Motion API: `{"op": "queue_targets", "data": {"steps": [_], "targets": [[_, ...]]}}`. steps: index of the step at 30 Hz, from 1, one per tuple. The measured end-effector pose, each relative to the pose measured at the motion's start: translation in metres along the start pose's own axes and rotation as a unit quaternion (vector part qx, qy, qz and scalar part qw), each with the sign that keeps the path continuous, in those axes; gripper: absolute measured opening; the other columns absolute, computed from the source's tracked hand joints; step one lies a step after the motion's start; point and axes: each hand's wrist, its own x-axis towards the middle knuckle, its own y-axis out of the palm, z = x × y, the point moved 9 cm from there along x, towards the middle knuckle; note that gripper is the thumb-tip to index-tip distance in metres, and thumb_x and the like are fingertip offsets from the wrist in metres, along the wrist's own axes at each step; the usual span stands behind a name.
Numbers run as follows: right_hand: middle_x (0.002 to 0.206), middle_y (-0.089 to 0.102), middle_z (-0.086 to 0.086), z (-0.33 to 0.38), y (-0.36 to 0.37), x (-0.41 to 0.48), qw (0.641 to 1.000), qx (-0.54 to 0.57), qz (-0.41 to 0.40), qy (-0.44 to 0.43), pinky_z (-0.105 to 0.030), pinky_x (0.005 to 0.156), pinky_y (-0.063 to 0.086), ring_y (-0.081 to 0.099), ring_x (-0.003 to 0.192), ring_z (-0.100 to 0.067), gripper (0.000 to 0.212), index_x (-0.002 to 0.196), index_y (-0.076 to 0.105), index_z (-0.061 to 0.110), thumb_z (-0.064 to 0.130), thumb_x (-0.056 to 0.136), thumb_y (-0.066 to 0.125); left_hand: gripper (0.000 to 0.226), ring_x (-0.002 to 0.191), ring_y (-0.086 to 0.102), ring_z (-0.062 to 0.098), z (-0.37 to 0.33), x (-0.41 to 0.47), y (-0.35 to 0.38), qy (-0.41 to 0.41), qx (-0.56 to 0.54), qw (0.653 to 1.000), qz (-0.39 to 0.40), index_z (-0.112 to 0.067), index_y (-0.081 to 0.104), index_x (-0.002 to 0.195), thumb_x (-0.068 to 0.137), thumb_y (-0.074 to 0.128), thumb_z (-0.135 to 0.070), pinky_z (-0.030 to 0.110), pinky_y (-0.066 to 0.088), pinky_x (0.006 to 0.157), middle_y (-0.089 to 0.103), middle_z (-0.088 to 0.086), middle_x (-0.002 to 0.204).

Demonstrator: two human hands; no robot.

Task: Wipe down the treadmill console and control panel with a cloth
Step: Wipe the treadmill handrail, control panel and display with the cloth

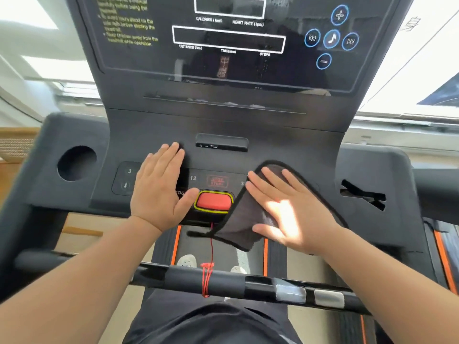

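The right hand (280,207) is pressing flat, fingers spread, on a dark grey cloth (248,217) draped over the control panel (154,125) right of the red safety key (214,200). The left hand (159,184) is lying open-palmed on the panel, holding nothing, below the console display (228,40).

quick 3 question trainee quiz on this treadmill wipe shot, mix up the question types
1. True or false: the left hand presses the cloth.
2. What lies between the two hands? A) red stop key B) cup holder C) music button
3. Fill in: the cloth's lower edge hangs off the ____ edge of the control panel.

Key: 1 false, the right hand lies flat on it; 2 A; 3 front.
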Motion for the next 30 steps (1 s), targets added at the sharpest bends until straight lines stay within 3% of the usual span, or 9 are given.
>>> {"op": "queue_targets", "data": {"steps": [6, 9, 14, 20, 26, 30], "targets": [[0.173, -0.002, -0.004, -0.030, -0.004, -0.008, 0.975, 0.020, 0.005, 0.223, -0.051, 0.129, 0.007, -0.004, 0.160, -0.027, 0.101, 0.165, 0.010, 0.016, 0.084, 0.091, 0.010, 0.078, 0.146, 0.036, 0.033, 0.008, -0.003, -0.016, 0.001, -0.132, 0.989, -0.065, 0.002, 0.045, 0.146, 0.098, 0.026, -0.057, 0.056, 0.028, 0.118, 0.045, 0.017, 0.154], [0.173, -0.004, -0.004, -0.012, -0.006, 0.005, 0.954, 0.044, -0.008, 0.296, -0.051, 0.129, 0.003, -0.004, 0.159, -0.029, 0.108, 0.165, 0.006, 0.017, 0.089, 0.086, 0.015, 0.067, 0.145, 0.037, 0.031, 0.027, -0.011, -0.027, -0.012, -0.187, 0.978, -0.090, 0.003, 0.046, 0.145, 0.098, 0.032, -0.042, 0.053, 0.028, 0.119, 0.048, 0.017, 0.151], [0.173, -0.011, 0.001, 0.034, -0.006, 0.041, 0.957, 0.087, 0.010, 0.276, -0.052, 0.128, -0.003, -0.013, 0.159, -0.025, 0.108, 0.165, 0.000, 0.021, 0.089, 0.084, 0.023, 0.066, 0.143, 0.039, 0.037, 0.084, -0.020, -0.034, -0.051, -0.137, 0.988, -0.048, 0.002, 0.047, 0.145, 0.096, 0.032, -0.041, 0.055, 0.029, 0.118, 0.050, 0.019, 0.148], [0.173, -0.010, 0.000, 0.091, -0.010, 0.097, 0.967, 0.064, 0.023, 0.244, -0.054, 0.128, -0.002, -0.013, 0.159, -0.026, 0.099, 0.166, 0.001, 0.021, 0.083, 0.091, 0.019, 0.073, 0.145, 0.035, 0.041, 0.118, -0.019, -0.040, -0.017, -0.074, 0.997, -0.007, 0.002, 0.045, 0.145, 0.095, 0.034, -0.049, 0.058, 0.025, 0.118, 0.047, 0.020, 0.151], [0.174, -0.003, -0.003, 0.167, -0.010, 0.167, 0.980, 0.063, 0.007, 0.190, -0.055, 0.127, -0.001, -0.008, 0.159, -0.027, 0.093, 0.165, 0.008, 0.018, 0.075, 0.093, 0.025, 0.079, 0.150, 0.027, 0.038, 0.154, -0.021, -0.034, -0.063, -0.087, 0.994, 0.018, 0.000, 0.038, 0.151, 0.095, 0.025, -0.054, 0.054, 0.021, 0.122, 0.036, 0.019, 0.158], [0.174, -0.001, -0.001, 0.165, -0.012, 0.159, 0.977, 0.066, -0.014, 0.203, -0.051, 0.128, 0.002, -0.005, 0.159, -0.024, 0.093, 0.165, 0.010, 0.021, 0.077, 0.094, 0.026, 0.079, 0.150, 0.025, 0.038, 0.154, -0.020, -0.026, -0.043, -0.110, 0.993, 0.031, 0.001, 0.037, 0.151, 0.095, 0.025, -0.054, 0.053, 0.020, 0.122, 0.034, 0.020, 0.160]]}}
